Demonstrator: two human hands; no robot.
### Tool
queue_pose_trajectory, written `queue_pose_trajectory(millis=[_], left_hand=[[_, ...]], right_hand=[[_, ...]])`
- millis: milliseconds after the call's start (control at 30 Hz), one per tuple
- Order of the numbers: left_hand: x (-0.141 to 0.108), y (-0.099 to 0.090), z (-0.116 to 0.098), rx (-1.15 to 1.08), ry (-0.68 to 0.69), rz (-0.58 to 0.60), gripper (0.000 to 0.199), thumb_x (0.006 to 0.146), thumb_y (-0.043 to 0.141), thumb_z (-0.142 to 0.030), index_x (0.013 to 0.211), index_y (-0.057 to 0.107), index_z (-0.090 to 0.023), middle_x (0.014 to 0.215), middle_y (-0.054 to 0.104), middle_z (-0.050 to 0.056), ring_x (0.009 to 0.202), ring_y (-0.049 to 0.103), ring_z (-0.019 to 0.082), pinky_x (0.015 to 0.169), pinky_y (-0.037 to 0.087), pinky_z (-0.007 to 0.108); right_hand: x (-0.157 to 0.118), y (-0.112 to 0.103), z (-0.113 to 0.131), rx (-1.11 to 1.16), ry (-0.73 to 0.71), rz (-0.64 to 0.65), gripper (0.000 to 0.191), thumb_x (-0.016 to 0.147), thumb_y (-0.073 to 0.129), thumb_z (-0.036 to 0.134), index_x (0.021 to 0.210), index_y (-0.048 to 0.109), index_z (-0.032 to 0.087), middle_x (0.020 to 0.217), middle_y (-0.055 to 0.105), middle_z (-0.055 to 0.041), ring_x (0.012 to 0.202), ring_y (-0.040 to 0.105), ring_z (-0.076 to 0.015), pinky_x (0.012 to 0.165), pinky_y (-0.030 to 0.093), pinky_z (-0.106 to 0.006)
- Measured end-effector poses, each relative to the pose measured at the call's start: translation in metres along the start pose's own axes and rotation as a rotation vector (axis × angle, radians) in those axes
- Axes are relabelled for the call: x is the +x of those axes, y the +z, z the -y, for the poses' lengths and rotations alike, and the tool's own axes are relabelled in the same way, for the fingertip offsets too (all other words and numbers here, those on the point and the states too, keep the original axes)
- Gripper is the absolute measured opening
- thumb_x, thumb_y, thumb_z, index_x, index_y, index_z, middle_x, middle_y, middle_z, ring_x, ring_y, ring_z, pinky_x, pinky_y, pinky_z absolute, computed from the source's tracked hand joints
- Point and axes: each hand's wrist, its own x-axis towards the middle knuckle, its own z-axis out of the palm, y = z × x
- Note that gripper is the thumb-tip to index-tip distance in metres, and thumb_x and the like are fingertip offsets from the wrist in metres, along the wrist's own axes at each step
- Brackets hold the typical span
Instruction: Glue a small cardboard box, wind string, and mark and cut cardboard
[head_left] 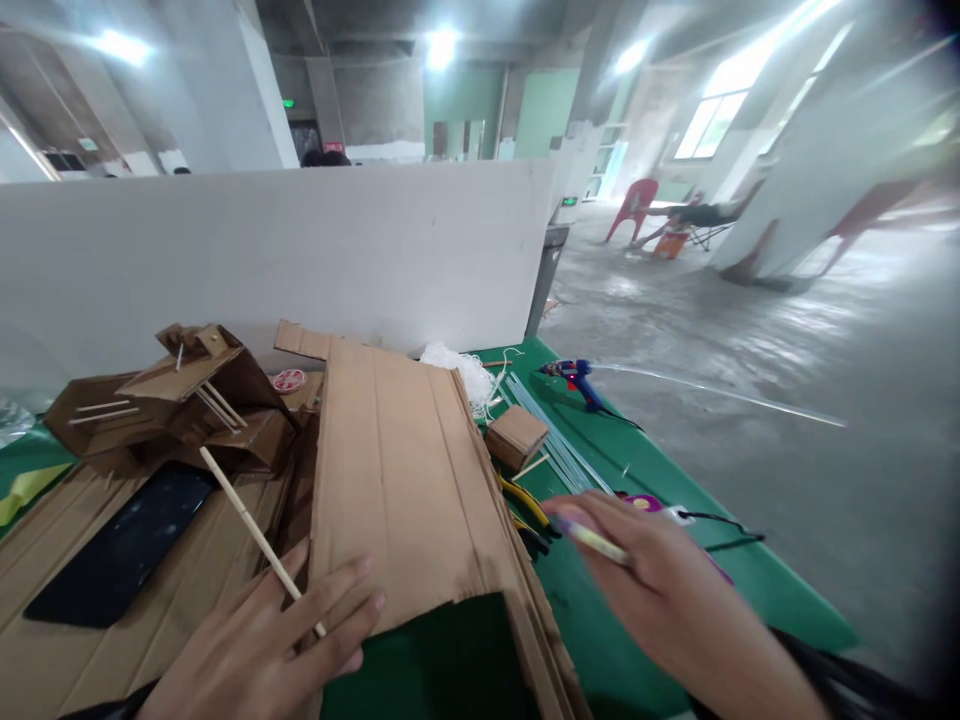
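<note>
My left hand (270, 635) lies on the near left edge of a cardboard sheet (405, 450). Between its fingers a thin wooden stick (251, 525) is held, slanting up to the left. Right of the sheet, my right hand (637, 560) is closed around a slim pale-yellow, pen-like thing (596, 542) with a purplish end; blur hides its exact kind. Yellow-and-black-handled pliers (529, 505) lie close by this hand, partly beside the sheet. A small cardboard block (517, 435) sits just beyond the pliers.
At left stand a cardboard construction with sticks (202, 395) and a black phone (124, 545). Clear glue sticks (555, 440) and a blue glue gun (577, 380) lie at right on the green table (780, 600). A white partition (300, 250) rises behind.
</note>
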Motion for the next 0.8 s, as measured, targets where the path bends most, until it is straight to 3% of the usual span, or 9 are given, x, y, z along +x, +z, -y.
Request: queue_pose_trajectory(millis=[100, 167, 267, 433, 567, 667, 800], left_hand=[[-0.005, 0.006, -0.004, -0.019, 0.000, 0.003, 0.042, 0.098, 0.045, -0.036, 0.139, 0.045, -0.045, 0.144, 0.051, -0.010, 0.115, 0.061, 0.027, 0.081, 0.058, 0.035], [-0.006, 0.009, -0.007, -0.060, -0.044, -0.023, 0.042, 0.098, 0.046, -0.032, 0.137, 0.048, -0.046, 0.140, 0.056, -0.008, 0.115, 0.061, 0.027, 0.087, 0.055, 0.038], [-0.004, 0.009, -0.011, -0.134, -0.105, -0.124, 0.040, 0.096, 0.050, -0.028, 0.131, 0.054, -0.046, 0.128, 0.065, -0.007, 0.118, 0.060, 0.025, 0.096, 0.050, 0.037], [0.002, 0.003, -0.007, -0.149, -0.076, -0.202, 0.033, 0.098, 0.046, -0.028, 0.126, 0.059, -0.040, 0.122, 0.069, -0.004, 0.104, 0.065, 0.018, 0.100, 0.046, 0.035], [0.002, 0.005, -0.008, -0.113, 0.064, -0.148, 0.036, 0.098, 0.047, -0.029, 0.130, 0.056, -0.039, 0.125, 0.067, -0.004, 0.095, 0.066, 0.016, 0.086, 0.051, 0.028], [0.001, 0.011, -0.020, -0.171, 0.037, -0.085, 0.037, 0.097, 0.048, -0.029, 0.131, 0.055, -0.041, 0.128, 0.065, -0.003, 0.090, 0.066, 0.018, 0.080, 0.052, 0.031], [0.005, 0.019, -0.034, -0.290, 0.005, -0.150, 0.033, 0.095, 0.052, -0.031, 0.126, 0.061, -0.039, 0.122, 0.067, -0.002, 0.085, 0.065, 0.019, 0.078, 0.052, 0.036]], right_hand=[[0.014, 0.032, -0.018, -0.073, 0.162, 0.195, 0.028, 0.098, 0.035, 0.033, 0.098, 0.060, 0.020, 0.089, 0.070, -0.0097, 0.084, 0.067, -0.0298, 0.073, 0.049, -0.043], [0.013, 0.050, -0.026, -0.008, 0.226, 0.219, 0.028, 0.098, 0.035, 0.038, 0.107, 0.055, 0.020, 0.085, 0.070, -0.0075, 0.081, 0.068, -0.0286, 0.072, 0.049, -0.041], [0.009, 0.063, -0.030, 0.141, 0.216, 0.184, 0.031, 0.098, 0.034, 0.045, 0.101, 0.054, 0.022, 0.083, 0.069, -0.0050, 0.078, 0.067, -0.0247, 0.072, 0.051, -0.036], [0.018, 0.059, -0.038, 0.319, 0.082, 0.061, 0.031, 0.097, 0.039, 0.048, 0.095, 0.056, 0.022, 0.091, 0.067, -0.0050, 0.100, 0.063, -0.0233, 0.086, 0.052, -0.030], [0.031, 0.048, -0.049, 0.240, 0.057, 0.134, 0.031, 0.098, 0.038, 0.046, 0.092, 0.054, 0.021, 0.087, 0.063, -0.0040, 0.088, 0.061, -0.0212, 0.084, 0.051, -0.029], [0.037, 0.041, -0.056, 0.148, 0.044, 0.190, 0.029, 0.098, 0.038, 0.044, 0.093, 0.055, 0.021, 0.084, 0.062, -0.0034, 0.091, 0.061, -0.0221, 0.086, 0.050, -0.032], [0.037, 0.037, -0.065, 0.086, 0.040, 0.214, 0.029, 0.098, 0.038, 0.044, 0.092, 0.056, 0.021, 0.081, 0.063, -0.0034, 0.097, 0.061, -0.0239, 0.086, 0.051, -0.034]])
